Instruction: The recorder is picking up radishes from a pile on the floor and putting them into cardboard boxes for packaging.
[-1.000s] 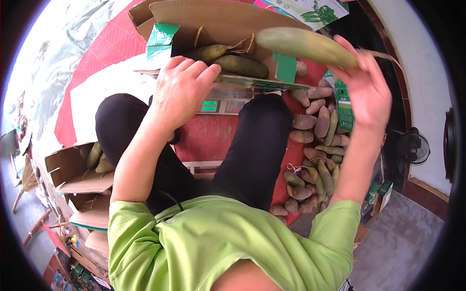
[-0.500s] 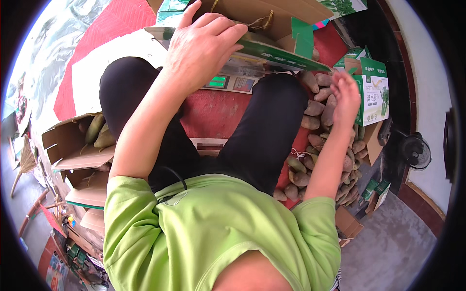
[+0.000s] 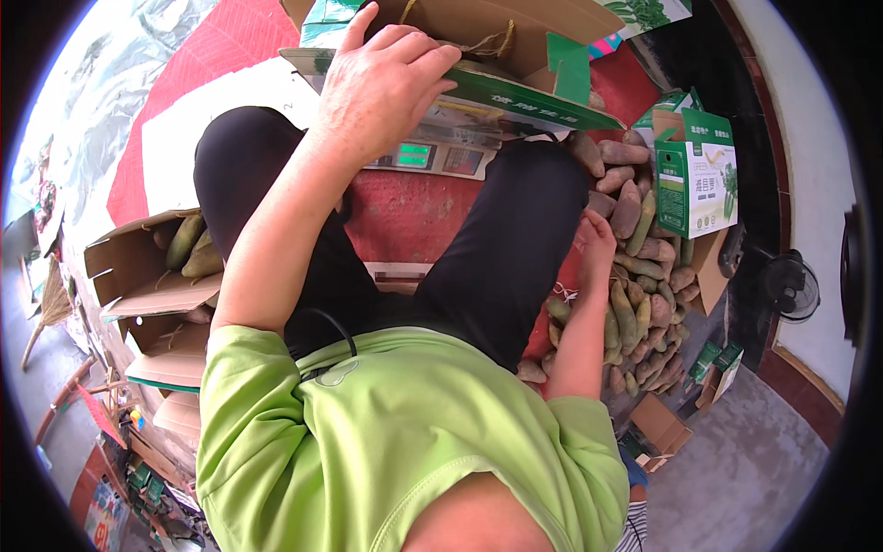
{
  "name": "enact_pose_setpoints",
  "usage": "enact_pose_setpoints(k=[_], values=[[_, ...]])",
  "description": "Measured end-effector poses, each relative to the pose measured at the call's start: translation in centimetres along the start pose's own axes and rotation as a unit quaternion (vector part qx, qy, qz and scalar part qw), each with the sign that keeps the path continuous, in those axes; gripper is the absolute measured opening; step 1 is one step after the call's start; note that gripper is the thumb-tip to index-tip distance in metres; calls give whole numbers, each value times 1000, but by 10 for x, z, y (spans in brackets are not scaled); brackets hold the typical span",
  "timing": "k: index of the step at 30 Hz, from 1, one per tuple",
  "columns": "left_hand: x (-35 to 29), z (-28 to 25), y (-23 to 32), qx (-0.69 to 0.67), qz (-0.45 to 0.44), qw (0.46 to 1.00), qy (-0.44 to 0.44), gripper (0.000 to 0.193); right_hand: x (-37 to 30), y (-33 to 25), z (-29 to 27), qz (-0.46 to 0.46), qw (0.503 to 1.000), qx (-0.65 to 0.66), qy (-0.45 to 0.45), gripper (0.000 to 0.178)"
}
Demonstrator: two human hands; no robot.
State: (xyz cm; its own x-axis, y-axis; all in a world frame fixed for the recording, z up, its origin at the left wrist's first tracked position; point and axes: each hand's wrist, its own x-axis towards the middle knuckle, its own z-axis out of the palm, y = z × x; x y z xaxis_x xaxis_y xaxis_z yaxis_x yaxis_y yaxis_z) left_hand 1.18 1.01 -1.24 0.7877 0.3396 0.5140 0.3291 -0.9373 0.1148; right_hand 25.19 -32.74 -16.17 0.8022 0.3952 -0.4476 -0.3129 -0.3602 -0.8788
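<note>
My left hand point(image 3: 391, 78) is closed over the near edge of an open cardboard box point(image 3: 520, 103) with green printed sides. Its fingers curl over the rim, and a yellow cord handle point(image 3: 497, 46) shows inside. The box rests on a digital scale point(image 3: 441, 159) with a lit green display. Beside my right knee, my right hand point(image 3: 596, 241) hovers at the near side of a heap of long radishes point(image 3: 627, 210), some green, some pinkish-brown. Its fingers are loosely bent, and nothing shows between them.
Opened cartons point(image 3: 152, 267) with green radishes stand at my left. A white-and-green printed box point(image 3: 696, 175) stands beyond the heap. A black fan point(image 3: 788, 285) is by the right wall. A small brown carton point(image 3: 659, 428) lies behind the heap. A broom point(image 3: 51, 308) leans at far left.
My right hand has moved left and toward me, from above the far part of the radish heap to beside my knee. My left hand stays on the box edge.
</note>
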Motion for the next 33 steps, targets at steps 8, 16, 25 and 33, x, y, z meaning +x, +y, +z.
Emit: enact_pose_setpoints(k=[8, 16, 25, 33], values=[[1, 1, -4, -20, -21, 999, 14, 30, 24, -103, 18, -123, 992, -29, -18, 24], [2, -2, -7, -36, -29, 999, 10, 31, 45, -232, 83, -340, 929, -132, -60, 21], [3, -2, -9, -28, -19, 999, -30, 14, 92, -282, 160, -597, 668, -444, -4, 30], [5, -8, -9, -51, -33, 996, -64, 7, 103, -287, 158, -518, 684, -504, -101, 17]])
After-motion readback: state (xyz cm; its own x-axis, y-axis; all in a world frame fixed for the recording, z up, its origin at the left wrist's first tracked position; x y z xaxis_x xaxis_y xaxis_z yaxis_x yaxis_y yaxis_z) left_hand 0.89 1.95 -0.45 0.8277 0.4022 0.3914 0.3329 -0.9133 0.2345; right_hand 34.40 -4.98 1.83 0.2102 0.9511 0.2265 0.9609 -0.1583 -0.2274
